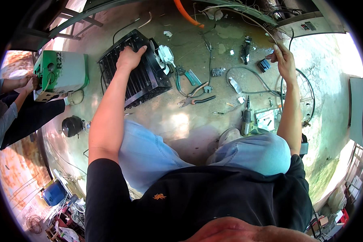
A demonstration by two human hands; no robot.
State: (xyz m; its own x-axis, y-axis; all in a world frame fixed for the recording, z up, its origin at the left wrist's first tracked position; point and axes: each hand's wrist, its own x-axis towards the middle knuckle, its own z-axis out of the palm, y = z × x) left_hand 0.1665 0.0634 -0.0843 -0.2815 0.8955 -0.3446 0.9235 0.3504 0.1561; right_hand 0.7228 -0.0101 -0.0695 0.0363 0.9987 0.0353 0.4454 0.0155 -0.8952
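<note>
My left hand [129, 58] lies on a black finned condenser unit [143, 86], fingers curled over its upper part and thumb pointing right. A white fan motor [165, 55] sits at the unit's right side. Raised at the right, my right hand [285, 64] is closed on a thin pale tube or cable [256, 22] that arcs in from the far edge. A small dark block [264, 65] lies on the floor just left of that hand. Between my hands are green-handled pliers [182, 78] and black-handled pliers [197, 101].
A power drill [246, 121] stands by my right knee, beside a metal plate [268, 119]. Black cable [310, 92] loops at the right. On the left, another person's hand [31, 84] touches a green-and-white box [64, 70]. A black compressor [71, 126] sits near my left forearm.
</note>
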